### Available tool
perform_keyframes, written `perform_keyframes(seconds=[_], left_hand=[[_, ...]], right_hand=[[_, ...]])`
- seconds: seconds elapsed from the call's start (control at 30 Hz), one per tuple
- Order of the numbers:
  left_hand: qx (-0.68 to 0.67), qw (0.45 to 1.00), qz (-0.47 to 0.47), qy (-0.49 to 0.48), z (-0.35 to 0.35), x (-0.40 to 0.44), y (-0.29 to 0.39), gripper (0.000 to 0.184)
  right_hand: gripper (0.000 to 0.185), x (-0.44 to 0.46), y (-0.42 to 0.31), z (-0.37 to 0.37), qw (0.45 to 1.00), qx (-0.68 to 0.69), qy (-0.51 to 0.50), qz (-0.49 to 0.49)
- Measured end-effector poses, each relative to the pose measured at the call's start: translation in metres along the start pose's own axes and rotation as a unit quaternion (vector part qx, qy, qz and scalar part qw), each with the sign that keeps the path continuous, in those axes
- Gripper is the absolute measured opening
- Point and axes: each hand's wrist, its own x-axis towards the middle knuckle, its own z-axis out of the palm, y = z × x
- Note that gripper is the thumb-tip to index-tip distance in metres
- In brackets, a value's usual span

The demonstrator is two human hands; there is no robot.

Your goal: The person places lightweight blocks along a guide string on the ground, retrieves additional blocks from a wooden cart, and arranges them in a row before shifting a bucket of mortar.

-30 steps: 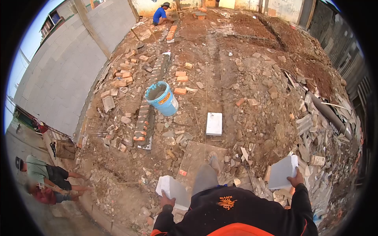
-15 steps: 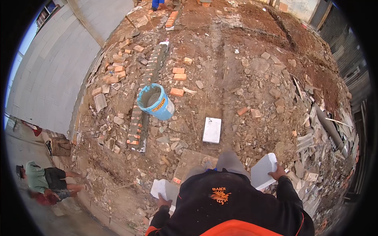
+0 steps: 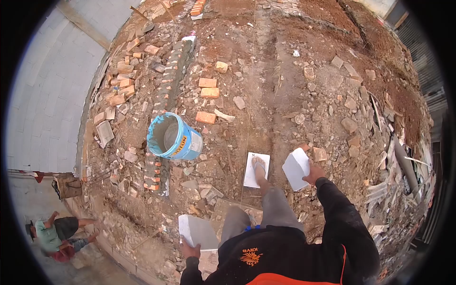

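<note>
My left hand (image 3: 191, 250) grips the edge of a pale lightweight concrete block (image 3: 203, 233), held low by my left side. A similar lightweight concrete block (image 3: 295, 169) is in my right hand (image 3: 313, 173), out ahead and to the right, its fingers curled round the near right edge. Between the two, a third white block (image 3: 250, 175) lies flat on the dirt. My sandalled foot (image 3: 259, 167) rests on top of it. The undersides of both held blocks are hidden.
A blue bucket (image 3: 189, 145) stands ahead left beside a mortared brick row (image 3: 172, 71). Loose bricks (image 3: 205, 117) and rubble cover the ground. A taut string (image 3: 248, 114) runs forward. A person (image 3: 59, 235) is at the far left, near a grey block wall (image 3: 47, 99).
My right hand has carried its block forward and inward. One foot has stepped onto the block on the ground. The left hand still holds its block, now tilted differently.
</note>
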Motion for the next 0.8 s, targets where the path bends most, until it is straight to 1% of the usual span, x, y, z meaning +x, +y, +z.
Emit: perform_keyframes(seconds=[0.03, 0.1, 0.13, 0.17, 0.23, 0.3, 0.33, 0.37, 0.43, 0.47, 0.5, 0.57, 0.6, 0.63, 0.67, 0.7, 0.73, 0.77, 0.8], left_hand=[[-0.004, 1.0, 0.014, 0.009, 0.007, 0.02, 0.019, 0.106], [0.007, 1.0, 0.003, -0.012, 0.017, 0.058, 0.048, 0.104], [0.0, 1.0, 0.009, -0.017, 0.019, 0.071, 0.072, 0.103], [-0.007, 1.0, 0.013, -0.023, 0.019, 0.08, 0.094, 0.103], [0.015, 0.999, -0.006, -0.044, 0.029, 0.107, 0.137, 0.103], [0.044, 0.998, 0.009, -0.045, 0.045, 0.133, 0.179, 0.105], [0.028, 0.998, -0.021, -0.059, 0.058, 0.142, 0.185, 0.096], [0.033, 0.997, -0.03, -0.068, 0.07, 0.151, 0.195, 0.096], [0.012, 0.998, -0.041, -0.047, 0.089, 0.167, 0.222, 0.097], [0.02, 0.996, -0.063, -0.067, 0.092, 0.178, 0.246, 0.097], [0.025, 0.994, -0.072, -0.075, 0.1, 0.186, 0.255, 0.097], [0.073, 0.996, 0.026, -0.047, 0.117, 0.197, 0.268, 0.095], [-0.252, 0.947, -0.19, -0.057, 0.122, 0.209, 0.316, 0.078], [-0.247, 0.946, -0.199, -0.059, 0.131, 0.213, 0.314, 0.078], [-0.128, 0.979, -0.135, -0.079, 0.137, 0.217, 0.307, 0.086], [-0.008, 0.993, -0.067, -0.102, 0.143, 0.218, 0.302, 0.094], [0.009, 0.986, -0.11, -0.126, 0.15, 0.219, 0.302, 0.1], [0.01, 0.985, -0.113, -0.134, 0.16, 0.219, 0.297, 0.1], [0.006, 0.982, -0.131, -0.136, 0.17, 0.215, 0.289, 0.101]], right_hand=[[0.105, 0.046, -0.013, -0.007, 1.0, -0.001, -0.007, -0.001], [0.107, 0.126, -0.038, 0.003, 0.999, 0.007, -0.026, -0.04], [0.108, 0.171, -0.046, 0.011, 0.998, 0.025, -0.015, -0.06], [0.108, 0.214, -0.054, 0.018, 0.998, 0.023, -0.031, -0.058], [0.108, 0.309, -0.072, 0.034, 0.994, 0.019, -0.065, -0.091], [0.105, 0.383, -0.088, 0.042, 0.988, 0.038, -0.075, -0.132], [0.103, 0.42, -0.093, 0.053, 0.984, 0.042, -0.083, -0.152], [0.102, 0.456, -0.098, 0.062, 0.98, 0.048, -0.087, -0.171], [0.1, 0.518, -0.109, 0.079, 0.975, 0.047, -0.092, -0.197], [0.1, 0.543, -0.113, 0.082, 0.974, 0.044, -0.104, -0.197], [0.099, 0.567, -0.116, 0.085, 0.969, 0.048, -0.132, -0.204], [0.096, 0.611, -0.117, 0.097, 0.958, 0.076, -0.179, -0.21], [0.094, 0.631, -0.114, 0.107, 0.952, 0.102, -0.201, -0.207], [0.093, 0.654, -0.109, 0.111, 0.945, 0.13, -0.232, -0.19], [0.092, 0.671, -0.105, 0.11, 0.936, 0.159, -0.264, -0.171], [0.092, 0.679, -0.112, 0.094, 0.931, 0.148, -0.312, -0.122], [0.09, 0.696, -0.103, 0.108, 0.949, 0.139, -0.254, -0.123], [0.09, 0.711, -0.095, 0.119, 0.949, 0.135, -0.259, -0.117], [0.088, 0.719, -0.097, 0.125, 0.952, 0.134, -0.228, -0.151]])
